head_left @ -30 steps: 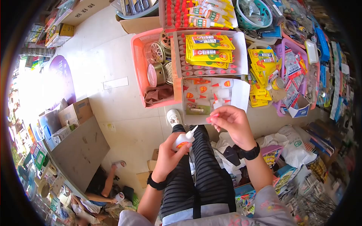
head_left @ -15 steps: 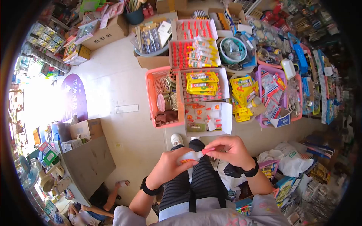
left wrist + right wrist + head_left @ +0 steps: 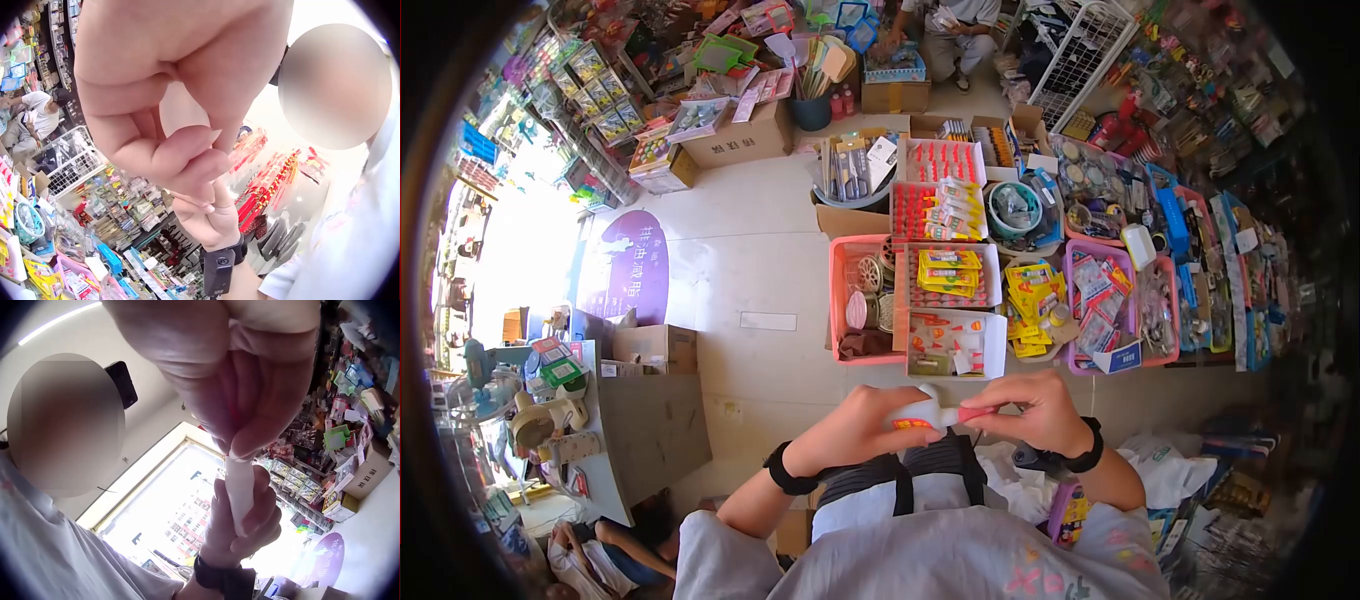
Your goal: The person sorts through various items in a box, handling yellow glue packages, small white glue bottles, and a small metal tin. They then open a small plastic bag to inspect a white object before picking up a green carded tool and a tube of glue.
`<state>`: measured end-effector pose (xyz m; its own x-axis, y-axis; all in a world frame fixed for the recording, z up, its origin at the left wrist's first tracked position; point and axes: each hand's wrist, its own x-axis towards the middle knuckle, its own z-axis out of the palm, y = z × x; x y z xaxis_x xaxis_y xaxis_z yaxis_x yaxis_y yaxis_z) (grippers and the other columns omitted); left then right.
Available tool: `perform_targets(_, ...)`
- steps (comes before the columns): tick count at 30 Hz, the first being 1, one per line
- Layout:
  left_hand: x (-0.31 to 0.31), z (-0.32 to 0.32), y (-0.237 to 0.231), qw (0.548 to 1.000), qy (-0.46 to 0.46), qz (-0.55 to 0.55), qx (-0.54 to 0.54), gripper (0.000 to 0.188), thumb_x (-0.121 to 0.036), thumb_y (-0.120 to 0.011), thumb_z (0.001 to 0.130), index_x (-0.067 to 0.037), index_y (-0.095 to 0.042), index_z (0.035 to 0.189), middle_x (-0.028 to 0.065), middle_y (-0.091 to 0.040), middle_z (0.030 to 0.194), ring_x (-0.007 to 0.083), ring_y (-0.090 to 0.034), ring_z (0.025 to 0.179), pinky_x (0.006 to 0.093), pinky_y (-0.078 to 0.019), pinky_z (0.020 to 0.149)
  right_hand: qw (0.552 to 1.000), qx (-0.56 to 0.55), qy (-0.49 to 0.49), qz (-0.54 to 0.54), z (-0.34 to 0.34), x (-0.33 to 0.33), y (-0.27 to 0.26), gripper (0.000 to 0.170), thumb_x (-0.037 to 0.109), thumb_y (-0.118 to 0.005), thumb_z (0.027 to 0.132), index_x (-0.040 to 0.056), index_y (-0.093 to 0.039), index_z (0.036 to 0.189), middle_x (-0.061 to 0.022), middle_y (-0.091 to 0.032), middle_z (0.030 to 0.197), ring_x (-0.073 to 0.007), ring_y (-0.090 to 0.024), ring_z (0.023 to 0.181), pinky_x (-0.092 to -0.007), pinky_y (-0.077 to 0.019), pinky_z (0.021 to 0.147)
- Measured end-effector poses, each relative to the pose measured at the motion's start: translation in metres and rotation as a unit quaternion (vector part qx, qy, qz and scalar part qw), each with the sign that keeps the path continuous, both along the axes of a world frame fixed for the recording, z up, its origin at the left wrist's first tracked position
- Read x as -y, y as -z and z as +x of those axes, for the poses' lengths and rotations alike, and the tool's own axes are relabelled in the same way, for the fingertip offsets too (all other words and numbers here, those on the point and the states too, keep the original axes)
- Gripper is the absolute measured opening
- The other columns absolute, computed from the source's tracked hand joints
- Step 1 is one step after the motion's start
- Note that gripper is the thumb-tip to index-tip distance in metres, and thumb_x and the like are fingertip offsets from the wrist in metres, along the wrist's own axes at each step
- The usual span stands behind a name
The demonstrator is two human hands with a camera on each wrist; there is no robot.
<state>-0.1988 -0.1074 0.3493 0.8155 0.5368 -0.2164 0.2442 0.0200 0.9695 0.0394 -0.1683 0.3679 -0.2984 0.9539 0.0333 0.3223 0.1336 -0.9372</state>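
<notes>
My left hand [image 3: 850, 430] grips a white glue bottle [image 3: 915, 413] with a red and yellow label, lying nearly level in front of my body. Thumb and fingers of my right hand [image 3: 1040, 412] pinch a red cap [image 3: 973, 412], which sits over the bottle's nozzle end. The right wrist view shows the bottle [image 3: 239, 494] between both hands, its tip hidden by the right fingers. In the left wrist view the curled left fingers [image 3: 181, 153] cover most of the bottle. Just beyond the hands stands an open white box [image 3: 996, 347] of similar red-capped bottles.
Behind that box are more boxes of glue tubes [image 3: 955, 210]. A pink basket [image 3: 838, 300] stands left of them, yellow packets [image 3: 1032, 300] and a purple basket [image 3: 1071, 290] right. A grey desk [image 3: 650, 430] is at left. One person [image 3: 965, 45] sits at the back, another [image 3: 600, 560] lower left.
The right hand has brought the red cap from apart onto the bottle's nozzle. Both hands are now close together, and the head view has tilted up to show more of the shop.
</notes>
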Motion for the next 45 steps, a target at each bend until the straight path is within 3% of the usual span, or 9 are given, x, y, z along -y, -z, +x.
perform_targets(2,0.006,-0.004,-0.006,1.0,-0.001,0.019,0.017,0.032,-0.025,-0.07,0.083,0.001,-0.061,0.101,0.0119,-0.067,0.073,0.0202,-0.065,0.066,0.0306,-0.0498,0.062,1.0,0.006,-0.01,0.013,-0.003,0.002,-0.009,0.018,0.005,-0.074,0.075,0.0043,-0.071,0.093,-0.0085,-0.07,0.084,-0.0163,-0.067,0.072,-0.0251,-0.0519,0.065)
perform_targets(5,0.011,-0.011,-0.012,0.998,-0.004,0.042,0.046,0.029,-0.021,-0.071,0.083,-0.001,-0.063,0.101,0.0059,-0.069,0.078,0.0105,-0.063,0.063,0.0243,-0.0482,0.058,0.999,0.016,-0.031,0.019,-0.01,0.005,-0.019,0.018,0.006,-0.074,0.075,0.0038,-0.071,0.093,-0.0082,-0.07,0.085,-0.0162,-0.067,0.072,-0.0251,-0.0522,0.066)
perform_targets(17,0.028,-0.033,-0.014,0.997,-0.025,0.062,0.047,0.028,-0.021,-0.073,0.08,-0.002,-0.064,0.1,0.0107,-0.068,0.081,0.0224,-0.066,0.069,0.0289,-0.05,0.064,0.995,0.015,-0.08,0.063,-0.033,0.013,-0.024,0.017,0.004,-0.07,0.079,0.0027,-0.068,0.096,-0.008,-0.068,0.082,-0.0168,-0.066,0.071,-0.0258,-0.0513,0.062)
perform_targets(23,0.042,-0.031,0.001,0.979,-0.07,0.179,0.073,0.034,-0.023,-0.072,0.081,-0.001,-0.058,0.102,0.0176,-0.061,0.066,0.0335,-0.062,0.057,0.0354,-0.0484,0.053,0.997,-0.002,-0.071,0.017,-0.034,0.018,-0.021,0.016,0.004,-0.07,0.079,0.0024,-0.068,0.096,-0.007,-0.068,0.08,-0.0136,-0.065,0.065,-0.0247,-0.0505,0.06)
perform_targets(31,0.038,-0.032,-0.016,0.971,0.011,0.22,0.095,0.032,-0.024,-0.07,0.083,-0.002,-0.056,0.101,0.0163,-0.058,0.061,0.0347,-0.059,0.054,0.0379,-0.0458,0.05,0.992,-0.003,-0.122,0.011,-0.027,0.021,-0.032,0.017,0.008,-0.073,0.078,0.0028,-0.069,0.094,-0.0057,-0.068,0.08,-0.0102,-0.063,0.064,-0.0232,-0.0503,0.059)
perform_targets(34,0.036,-0.028,-0.016,0.971,0.018,0.223,0.087,0.03,-0.024,-0.069,0.084,-0.002,-0.056,0.1,0.0165,-0.058,0.061,0.0345,-0.059,0.055,0.0384,-0.0454,0.05,0.995,-0.02,-0.098,-0.016,-0.024,0.027,-0.026,0.018,0.008,-0.073,0.078,0.003,-0.069,0.095,-0.0061,-0.068,0.08,-0.0104,-0.063,0.065,-0.0226,-0.05,0.059)
perform_targets(37,0.034,-0.019,-0.004,0.963,0.03,0.264,0.037,0.028,-0.025,-0.067,0.084,-0.003,-0.055,0.097,0.0164,-0.059,0.062,0.0348,-0.059,0.057,0.0399,-0.0459,0.052,0.994,-0.037,-0.037,-0.097,-0.02,0.033,-0.006,0.018,0.009,-0.071,0.079,0.0019,-0.068,0.096,-0.0094,-0.068,0.081,-0.0136,-0.064,0.066,-0.0246,-0.0506,0.061)
perform_targets(41,0.03,0.002,0.046,0.959,0.098,0.263,-0.025,0.03,-0.028,-0.069,0.081,-0.005,-0.061,0.098,0.0157,-0.062,0.073,0.0352,-0.06,0.063,0.0392,-0.048,0.056,0.989,0.084,-0.061,-0.109,-0.011,0.044,0.047,0.022,0.012,-0.069,0.081,-0.0019,-0.065,0.097,-0.0149,-0.067,0.082,-0.0202,-0.066,0.071,-0.0295,-0.0519,0.068)
perform_targets(45,0.026,0.032,0.098,0.986,0.098,0.134,-0.019,0.032,-0.029,-0.069,0.081,-0.004,-0.062,0.099,0.0169,-0.063,0.078,0.0371,-0.061,0.07,0.04,-0.0488,0.062,0.985,0.087,-0.031,-0.148,0.009,0.046,0.092,0.025,0.013,-0.068,0.082,-0.0011,-0.064,0.101,-0.0147,-0.068,0.084,-0.0205,-0.066,0.073,-0.029,-0.0517,0.068)
